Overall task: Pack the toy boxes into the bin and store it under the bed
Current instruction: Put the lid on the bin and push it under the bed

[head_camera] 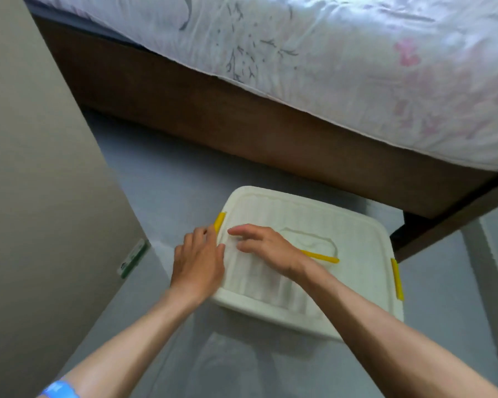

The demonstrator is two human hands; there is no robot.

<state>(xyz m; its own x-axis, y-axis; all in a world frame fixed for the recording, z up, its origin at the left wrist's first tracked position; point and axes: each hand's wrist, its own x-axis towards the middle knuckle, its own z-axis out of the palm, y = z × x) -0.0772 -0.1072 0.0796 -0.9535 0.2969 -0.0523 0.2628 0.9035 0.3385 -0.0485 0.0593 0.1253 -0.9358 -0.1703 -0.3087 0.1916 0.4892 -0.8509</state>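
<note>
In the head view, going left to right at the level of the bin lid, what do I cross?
Wall → green-and-white item at the wall's foot → left hand at the bin's left yellow latch → right hand resting on the white lid → right yellow latch → bed leg.

Matt cream plastic bin (314, 225), brown wooden bed frame (213, 116), crinkled cloth quilt (328, 53).

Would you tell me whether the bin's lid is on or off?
On: the white lid covers the bin fully, both hands at its left side.
</note>
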